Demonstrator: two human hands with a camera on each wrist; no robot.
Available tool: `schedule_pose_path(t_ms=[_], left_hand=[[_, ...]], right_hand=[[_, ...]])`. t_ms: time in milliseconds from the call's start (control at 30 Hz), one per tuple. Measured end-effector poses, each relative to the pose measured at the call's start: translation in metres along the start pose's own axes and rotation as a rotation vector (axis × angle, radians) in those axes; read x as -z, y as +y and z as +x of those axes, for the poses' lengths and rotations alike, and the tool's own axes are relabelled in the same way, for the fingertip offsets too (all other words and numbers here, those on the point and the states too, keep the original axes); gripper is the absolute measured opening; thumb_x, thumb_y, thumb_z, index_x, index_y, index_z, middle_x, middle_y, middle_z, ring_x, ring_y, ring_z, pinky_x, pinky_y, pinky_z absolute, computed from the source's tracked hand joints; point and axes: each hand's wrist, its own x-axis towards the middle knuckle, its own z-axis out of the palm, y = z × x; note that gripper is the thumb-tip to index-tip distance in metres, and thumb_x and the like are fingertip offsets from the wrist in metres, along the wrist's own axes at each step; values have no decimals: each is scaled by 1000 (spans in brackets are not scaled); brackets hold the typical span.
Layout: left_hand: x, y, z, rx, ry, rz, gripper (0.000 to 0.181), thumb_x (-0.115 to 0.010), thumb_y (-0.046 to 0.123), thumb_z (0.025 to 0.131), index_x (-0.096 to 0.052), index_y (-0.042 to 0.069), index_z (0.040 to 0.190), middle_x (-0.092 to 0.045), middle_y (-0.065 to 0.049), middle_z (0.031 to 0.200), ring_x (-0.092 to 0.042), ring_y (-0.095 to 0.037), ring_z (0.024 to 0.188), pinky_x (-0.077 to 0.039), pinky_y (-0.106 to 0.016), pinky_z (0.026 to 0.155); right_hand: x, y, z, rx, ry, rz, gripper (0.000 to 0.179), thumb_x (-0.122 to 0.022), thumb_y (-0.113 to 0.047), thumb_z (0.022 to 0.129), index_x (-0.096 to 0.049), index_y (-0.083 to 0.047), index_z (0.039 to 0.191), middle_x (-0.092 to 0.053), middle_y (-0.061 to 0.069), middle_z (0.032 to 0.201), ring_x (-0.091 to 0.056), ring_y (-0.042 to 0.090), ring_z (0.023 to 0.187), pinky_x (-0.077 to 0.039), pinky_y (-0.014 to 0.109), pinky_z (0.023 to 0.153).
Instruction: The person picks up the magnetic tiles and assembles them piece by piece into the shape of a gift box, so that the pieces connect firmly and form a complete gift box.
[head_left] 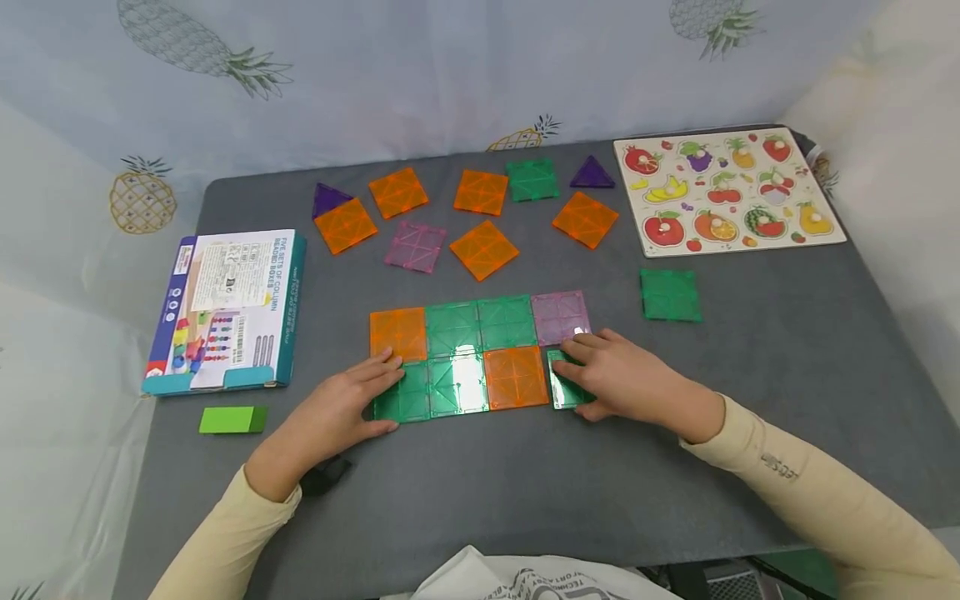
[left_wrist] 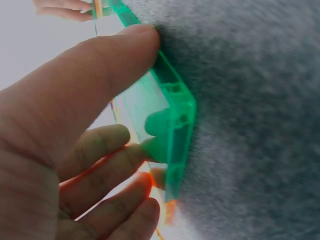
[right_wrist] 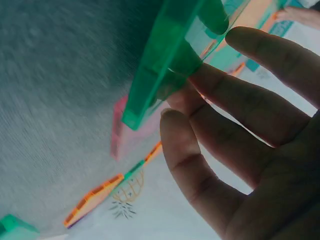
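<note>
Two rows of translucent square magnetic tiles lie edge to edge in the head view, among them an orange tile (head_left: 516, 377) and a purple tile (head_left: 561, 317). My left hand (head_left: 341, 400) rests at the block's left end. Its thumb touches the near edge of a green corner tile (left_wrist: 172, 100), and its fairly straight fingers lie along the left side. My right hand (head_left: 618, 375) holds another green tile (head_left: 562, 379) across its top and edges, a narrow gap right of the orange one and just below the purple one. Part of that tile is hidden under the fingers.
Loose orange tiles (head_left: 480, 192), purple triangles (head_left: 592, 172) and a green tile (head_left: 532, 179) lie at the back. A fruit puzzle board (head_left: 697, 217) sits at back right, near a lone green tile (head_left: 670, 295). At left are a boxed toy (head_left: 225, 308) and a green block (head_left: 232, 420).
</note>
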Motion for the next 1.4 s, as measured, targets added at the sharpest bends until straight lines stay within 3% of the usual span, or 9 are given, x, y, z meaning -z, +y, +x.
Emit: schedule_pose_path(t_ms=[167,300,433,600,767,900,1100,1267,1400], left_hand=[[5,5,2,-2,-8,59,68,-80,39,75,-60,1,128,-54,-17,138,-47,-34,132,-48,-47,96],[19,7,20,7,-16,66,58,-74,39,82,-62,3,126,-61,-16,127,-58,-32,117,-51,-47,92],[41,-10,66,43,-11,26,51,-68,28,90,-57,2,132,-54,-19,134,-54,-34,121,-45,-50,100],[57,-56,133,95,-75,-6,60,-61,17,95,-36,5,148,-21,-22,157,-23,-43,143,-25,-55,114],[61,-88,168,114,-204,-37,67,-56,16,97,-22,10,154,-2,-19,161,2,-48,145,-14,-62,114],[66,-85,176,105,-195,19,67,-61,23,94,-29,7,151,-21,-24,155,-11,-45,144,-18,-57,116],[61,-62,172,139,-138,145,71,-65,38,90,-36,10,149,-48,-22,127,-47,-35,111,-43,-48,101],[58,-54,170,122,-115,244,74,-68,41,88,-39,6,146,-58,-20,115,-57,-32,97,-50,-46,91],[56,-53,170,101,-110,301,73,-69,41,86,-44,1,142,-62,-20,108,-60,-33,94,-51,-46,89]], right_hand=[[-8,-4,2,-14,-1,-20,60,-80,-44,73,-66,-14,123,-62,12,123,-57,31,112,-50,50,86],[-11,-5,1,-65,28,-36,60,-80,-46,73,-66,-19,125,-57,11,126,-51,31,114,-48,49,84],[-14,-5,1,-135,50,-7,63,-81,-48,71,-65,-21,126,-48,15,131,-43,35,120,-41,55,92],[-15,-4,0,-195,-6,86,68,-76,-47,77,-58,-18,135,-41,19,147,-36,42,136,-35,63,102],[-17,-3,1,-177,-17,99,66,-73,-47,80,-56,-17,136,-46,21,144,-41,43,134,-39,60,102],[-15,-1,3,-157,-6,74,65,-74,-48,79,-58,-18,134,-48,20,142,-44,43,132,-41,58,101],[-12,-3,6,-149,-14,48,65,-74,-50,78,-60,-18,133,-50,20,141,-47,43,129,-44,56,98],[-3,0,10,-166,-41,44,63,-73,-52,79,-63,-16,129,-56,17,136,-53,38,124,-47,55,93],[12,22,33,-161,44,114,47,-72,-45,83,-70,-11,115,-68,10,114,-63,29,105,-50,51,85]])
